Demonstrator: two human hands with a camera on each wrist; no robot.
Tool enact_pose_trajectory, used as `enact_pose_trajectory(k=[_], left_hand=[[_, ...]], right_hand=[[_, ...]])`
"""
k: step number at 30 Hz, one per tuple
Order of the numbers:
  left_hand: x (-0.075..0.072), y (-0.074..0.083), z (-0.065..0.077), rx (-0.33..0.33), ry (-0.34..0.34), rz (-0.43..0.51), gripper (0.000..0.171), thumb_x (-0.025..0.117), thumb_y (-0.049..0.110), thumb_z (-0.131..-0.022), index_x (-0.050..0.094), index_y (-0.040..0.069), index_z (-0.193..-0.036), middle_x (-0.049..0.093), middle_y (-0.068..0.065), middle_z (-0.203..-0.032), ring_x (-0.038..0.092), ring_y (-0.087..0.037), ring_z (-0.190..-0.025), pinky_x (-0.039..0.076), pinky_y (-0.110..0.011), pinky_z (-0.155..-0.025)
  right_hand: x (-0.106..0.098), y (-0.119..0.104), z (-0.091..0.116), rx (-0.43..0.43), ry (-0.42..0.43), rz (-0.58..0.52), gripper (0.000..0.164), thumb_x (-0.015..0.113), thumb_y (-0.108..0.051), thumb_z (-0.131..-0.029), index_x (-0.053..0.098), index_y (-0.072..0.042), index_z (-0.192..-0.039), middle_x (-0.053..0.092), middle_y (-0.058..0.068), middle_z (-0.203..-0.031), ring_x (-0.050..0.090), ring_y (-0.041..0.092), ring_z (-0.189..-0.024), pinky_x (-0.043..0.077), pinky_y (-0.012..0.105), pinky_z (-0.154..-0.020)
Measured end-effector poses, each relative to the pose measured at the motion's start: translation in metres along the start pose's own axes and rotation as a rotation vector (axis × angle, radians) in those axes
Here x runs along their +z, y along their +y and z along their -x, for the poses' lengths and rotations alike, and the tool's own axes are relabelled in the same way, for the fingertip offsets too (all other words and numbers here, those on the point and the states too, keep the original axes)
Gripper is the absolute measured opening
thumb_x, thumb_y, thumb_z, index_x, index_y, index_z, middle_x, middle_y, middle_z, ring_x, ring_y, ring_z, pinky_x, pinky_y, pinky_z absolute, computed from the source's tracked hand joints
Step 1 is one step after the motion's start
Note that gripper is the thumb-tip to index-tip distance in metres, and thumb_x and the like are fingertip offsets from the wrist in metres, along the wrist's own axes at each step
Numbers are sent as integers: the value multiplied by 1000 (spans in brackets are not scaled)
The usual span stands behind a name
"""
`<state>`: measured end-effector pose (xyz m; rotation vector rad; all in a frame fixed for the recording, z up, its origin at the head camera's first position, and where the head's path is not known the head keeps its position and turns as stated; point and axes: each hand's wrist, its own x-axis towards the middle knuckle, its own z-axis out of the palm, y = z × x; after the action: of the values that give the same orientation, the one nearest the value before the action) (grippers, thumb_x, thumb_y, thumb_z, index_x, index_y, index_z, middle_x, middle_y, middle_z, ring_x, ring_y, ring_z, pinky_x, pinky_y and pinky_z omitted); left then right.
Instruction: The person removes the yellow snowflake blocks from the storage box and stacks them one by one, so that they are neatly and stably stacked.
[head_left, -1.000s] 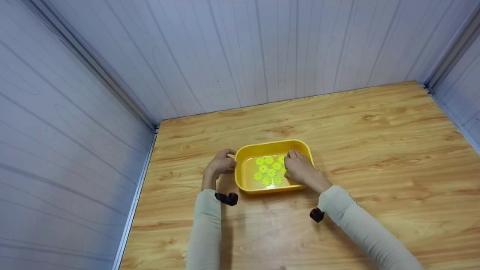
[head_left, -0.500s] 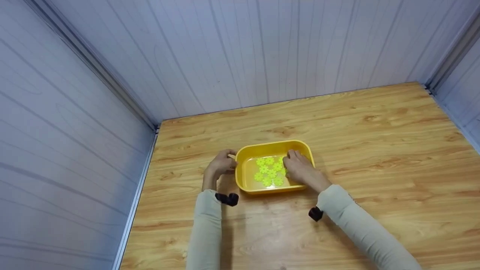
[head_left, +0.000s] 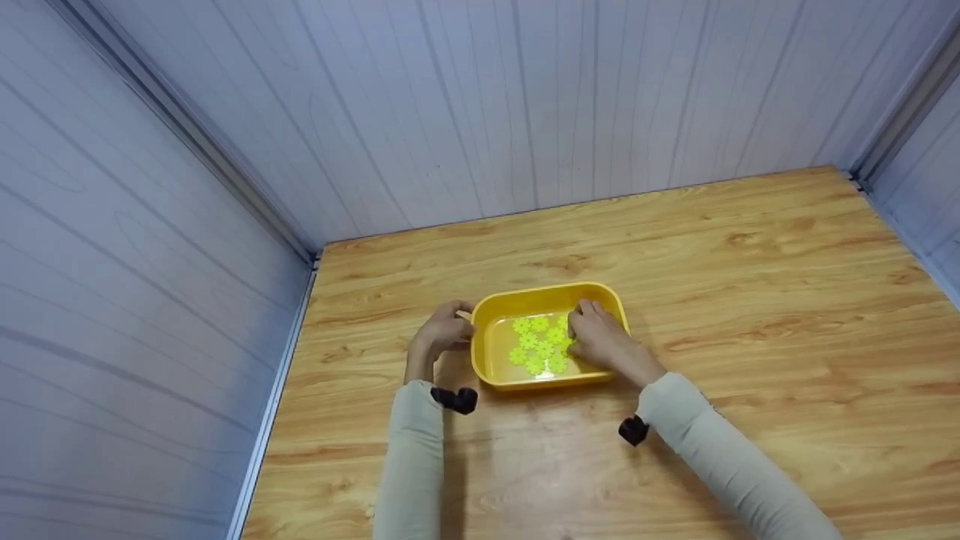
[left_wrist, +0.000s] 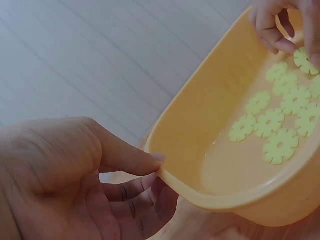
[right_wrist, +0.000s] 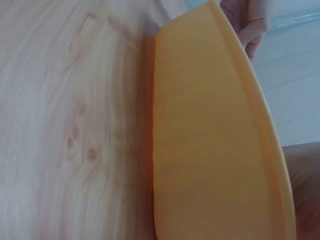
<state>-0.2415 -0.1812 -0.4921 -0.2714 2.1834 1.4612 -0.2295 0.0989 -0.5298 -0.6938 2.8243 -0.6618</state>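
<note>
A yellow plastic basin point(head_left: 517, 303) stands on the wooden table, with several bright yellow flower-shaped notched discs point(head_left: 518, 355) lying flat on its floor. My left hand point(head_left: 444, 328) pinches the basin's left end at the rim; in the left wrist view the thumb lies on top and curled fingers sit below. Reaching over the right side, my right hand point(head_left: 598, 337) is inside the basin. Its thumb and finger pinch one disc point(left_wrist: 302, 63) in the left wrist view. From the right wrist, the basin's outer wall point(right_wrist: 210, 125) hides most of that hand.
The wooden tabletop point(head_left: 750, 300) extends around the basin. A pale panelled wall point(head_left: 487, 112) rises behind it, with side walls at left and right. Small black wrist cameras point(head_left: 465, 400) are strapped to both sleeves.
Very little differs. The left hand keeps its grip on the rim, and the right hand stays low in the basin with only slight finger movement among the discs.
</note>
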Motion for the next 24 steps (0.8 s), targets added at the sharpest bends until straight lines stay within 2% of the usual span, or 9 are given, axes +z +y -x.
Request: enact_pose_trajectory(k=[8,14,24], left_hand=[[-1,0,0,2,-4,1,42,53,-1,-87,50,5,-128,57,-23,-114,62,-33,-97,53,-42,-85],[-1,0,0,4,0,-6,41,53,0,-87,51,5,-128,58,-22,-113,62,-31,-94,53,-42,-86],[-1,0,-1,4,-4,-10,42,53,0,-86,51,5,-128,59,-23,-112,61,-29,-93,53,-40,-84]], right_hand=[[-7,-1,-1,-8,30,-218,14,70,-18,-86,64,-6,-83,49,9,-95,46,24,-88,41,36,-78],[-15,-1,-2,17,48,-400,14,68,-23,-89,62,-10,-87,51,10,-97,50,22,-91,42,34,-79],[-29,0,0,30,132,-569,16,66,-26,-89,66,-11,-89,54,6,-93,48,20,-83,41,32,-73]])
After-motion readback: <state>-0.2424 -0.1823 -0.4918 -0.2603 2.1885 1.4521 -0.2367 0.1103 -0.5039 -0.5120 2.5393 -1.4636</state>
